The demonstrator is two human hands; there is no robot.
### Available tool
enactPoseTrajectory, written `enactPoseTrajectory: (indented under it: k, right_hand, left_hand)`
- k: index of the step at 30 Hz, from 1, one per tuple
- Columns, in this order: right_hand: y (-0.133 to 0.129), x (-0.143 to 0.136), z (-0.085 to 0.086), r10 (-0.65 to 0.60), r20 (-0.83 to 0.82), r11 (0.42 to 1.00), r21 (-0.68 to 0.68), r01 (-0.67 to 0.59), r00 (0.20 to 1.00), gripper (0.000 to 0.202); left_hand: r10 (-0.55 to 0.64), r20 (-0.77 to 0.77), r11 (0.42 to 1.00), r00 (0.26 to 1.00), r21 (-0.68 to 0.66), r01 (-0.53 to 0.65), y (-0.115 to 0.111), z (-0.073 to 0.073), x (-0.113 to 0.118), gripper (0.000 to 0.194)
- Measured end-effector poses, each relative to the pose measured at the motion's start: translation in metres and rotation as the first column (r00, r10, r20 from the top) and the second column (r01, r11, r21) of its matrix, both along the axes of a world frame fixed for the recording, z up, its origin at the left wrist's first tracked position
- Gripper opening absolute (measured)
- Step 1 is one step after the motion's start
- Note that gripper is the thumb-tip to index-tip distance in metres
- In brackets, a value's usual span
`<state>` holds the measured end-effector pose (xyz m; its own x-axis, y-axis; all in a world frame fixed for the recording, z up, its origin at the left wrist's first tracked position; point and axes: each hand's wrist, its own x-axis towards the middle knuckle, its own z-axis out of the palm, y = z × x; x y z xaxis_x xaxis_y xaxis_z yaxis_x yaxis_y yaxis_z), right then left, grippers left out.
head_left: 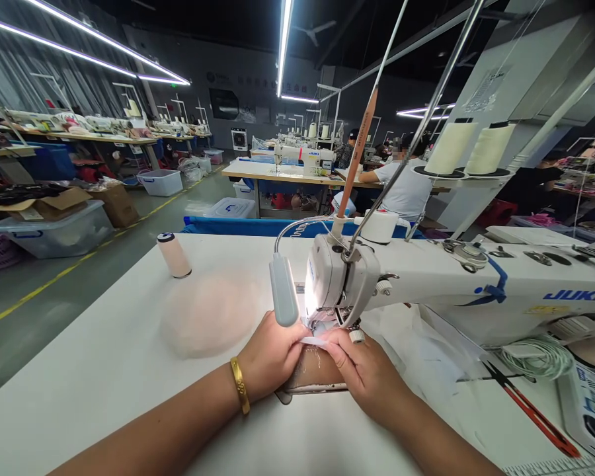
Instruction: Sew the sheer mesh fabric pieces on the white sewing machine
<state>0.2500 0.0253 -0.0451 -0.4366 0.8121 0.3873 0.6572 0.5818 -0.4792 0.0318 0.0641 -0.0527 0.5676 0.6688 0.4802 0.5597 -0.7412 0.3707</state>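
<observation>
Both my hands meet at the head of a white sewing machine (322, 277), on either side of its needle area. My left hand (272, 350), with a gold bracelet at the wrist, pinches the left side of a white piece of fabric (315, 341). On the right, my right hand (371, 377) grips the same fabric between thumb and fingers. The fabric's front edge shows between the hands; the rest is hidden by the fingers and the machine. Loose threads (317, 360) lie just below it. A grey lamp (284, 291) hangs above my left hand.
A pale thread cone (174, 256) and a round, blurred beige piece (208, 314) are on the table to the left. Red-handled scissors (535, 413), coiled pale green cord (535, 360) and sheer material (426, 337) lie right. A person (401, 182) sits farther back.
</observation>
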Motion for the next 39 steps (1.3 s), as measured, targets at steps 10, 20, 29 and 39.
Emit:
enactPoseTrajectory:
  k: [10,20,29,39]
  right_hand:
    - [-0.008,0.010,0.004,0.180,0.223,0.978,-0.147,-0.150,0.958,0.011]
    - [-0.005,0.007,0.005,0.136,0.267,0.981,-0.169,-0.092,0.954,0.016]
    - [-0.003,0.007,0.000,0.106,0.318,0.986,-0.157,-0.058,0.942,0.014]
    - [0.001,0.005,-0.005,0.058,0.298,0.990,-0.138,-0.017,0.953,0.014]
  left_hand:
    - [-0.142,-0.122,0.986,0.982,0.074,0.152,-0.022,0.001,-0.010,0.018]
    - [-0.108,-0.157,0.990,0.982,0.071,0.120,-0.017,0.000,-0.011,0.017]
    - [-0.129,-0.169,0.982,0.977,0.119,0.150,-0.013,0.000,-0.011,0.019]
    - [-0.087,-0.203,0.984,0.975,0.137,0.116,-0.007,-0.003,-0.012,0.024]
